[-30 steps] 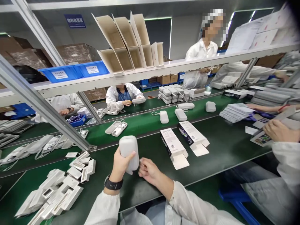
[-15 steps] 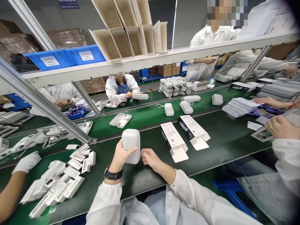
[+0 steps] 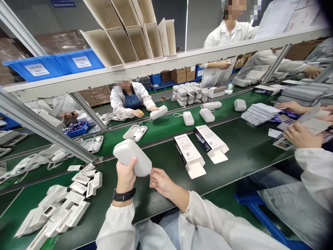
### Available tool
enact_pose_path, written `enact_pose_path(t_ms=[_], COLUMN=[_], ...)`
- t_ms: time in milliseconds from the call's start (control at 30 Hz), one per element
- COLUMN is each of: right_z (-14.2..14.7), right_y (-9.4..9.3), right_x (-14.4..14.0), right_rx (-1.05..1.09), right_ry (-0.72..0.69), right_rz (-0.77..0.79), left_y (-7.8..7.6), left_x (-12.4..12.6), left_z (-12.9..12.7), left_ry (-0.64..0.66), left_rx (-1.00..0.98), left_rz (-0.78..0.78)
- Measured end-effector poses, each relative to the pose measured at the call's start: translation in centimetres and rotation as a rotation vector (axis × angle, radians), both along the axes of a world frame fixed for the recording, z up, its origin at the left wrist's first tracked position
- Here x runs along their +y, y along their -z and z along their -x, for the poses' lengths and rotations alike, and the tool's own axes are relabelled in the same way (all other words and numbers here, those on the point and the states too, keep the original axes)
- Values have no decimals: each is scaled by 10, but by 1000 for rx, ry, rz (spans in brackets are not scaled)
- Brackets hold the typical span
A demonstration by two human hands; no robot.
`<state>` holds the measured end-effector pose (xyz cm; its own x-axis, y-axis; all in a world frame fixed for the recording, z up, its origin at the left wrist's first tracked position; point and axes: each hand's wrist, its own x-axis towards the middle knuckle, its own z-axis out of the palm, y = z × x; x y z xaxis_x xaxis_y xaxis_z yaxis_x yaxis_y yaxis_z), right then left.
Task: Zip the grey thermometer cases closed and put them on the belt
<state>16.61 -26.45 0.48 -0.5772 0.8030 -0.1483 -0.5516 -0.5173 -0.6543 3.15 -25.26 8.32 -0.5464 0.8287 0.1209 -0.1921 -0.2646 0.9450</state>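
My left hand (image 3: 125, 176) grips a pale grey zippered case (image 3: 132, 157) and holds it tilted above the dark green bench (image 3: 241, 152). My right hand (image 3: 159, 180) pinches something small at the case's lower right end, probably the zipper pull. A black watch (image 3: 124, 195) sits on my left wrist. Two open printed cartons (image 3: 189, 154) (image 3: 211, 141) lie flat on the bench to the right of my hands.
Several small white boxes (image 3: 58, 208) are piled at the left. Closed grey cases (image 3: 188, 118) and an open one (image 3: 135, 132) ride the green belt behind. Other workers in white coats sit opposite and at my right (image 3: 303, 137). A slanted metal strut (image 3: 39, 125) crosses the left.
My left hand has tipped the case from upright to a slant, top end toward the left. My right hand stayed at its lower end. A gloved hand at far left has gone from view.
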Motion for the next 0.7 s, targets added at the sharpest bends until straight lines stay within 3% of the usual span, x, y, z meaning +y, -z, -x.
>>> enact_pose_path(t_ms=[133, 300, 467, 600, 700], right_z=[9, 4, -6, -3, 9], right_y=[5, 1, 7, 14, 11], right_x=[-1, 9, 22, 30, 61], right_rx=[76, 87, -115, -205, -492], right_ry=[-33, -49, 203, 367, 461], right_rz=[36, 6, -90, -197, -303], left_y=[7, 34, 53, 67, 82], left_x=[6, -1, -15, -13, -4], left_z=[-21, -27, -35, -49, -56], left_ry=[-14, 0, 103, 121, 219], left_rx=[-323, -405, -592, -648, -657], left_rz=[65, 158, 206, 186, 203])
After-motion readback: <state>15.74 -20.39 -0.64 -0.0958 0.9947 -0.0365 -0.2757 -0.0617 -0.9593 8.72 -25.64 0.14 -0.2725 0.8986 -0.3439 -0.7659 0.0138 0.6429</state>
